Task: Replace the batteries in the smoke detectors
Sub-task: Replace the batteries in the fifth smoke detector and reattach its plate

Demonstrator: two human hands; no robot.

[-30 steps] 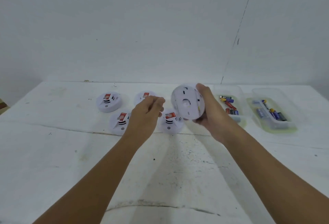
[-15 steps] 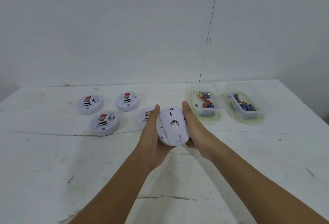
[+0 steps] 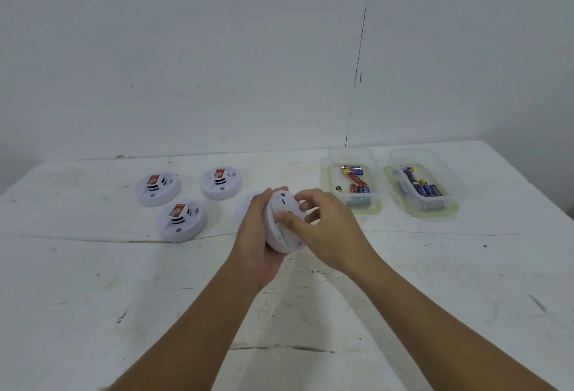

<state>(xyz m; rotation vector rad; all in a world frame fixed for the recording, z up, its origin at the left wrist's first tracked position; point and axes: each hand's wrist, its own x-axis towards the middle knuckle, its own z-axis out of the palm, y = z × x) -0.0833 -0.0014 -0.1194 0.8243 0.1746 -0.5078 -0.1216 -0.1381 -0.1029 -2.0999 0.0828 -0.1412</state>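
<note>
A: Head view. White scuffed table [image 3: 403,282]; two clear plastic tubs of batteries [image 3: 354,184] far right.

B: Hands?

A: Left hand [image 3: 257,235] cups round white smoke detector [image 3: 281,223] mid-table, back up. Right hand [image 3: 326,229] pinches its rim, thumb on back.

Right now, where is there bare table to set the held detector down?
Bare table lies below both hands, and right of them, in front of the battery trays. It is crowded up left: three detectors clustered, a fourth hidden behind the left hand.

5 detectors [image 3: 281,223], 2 trays [image 3: 352,157], 2 hands [image 3: 326,235].
</note>
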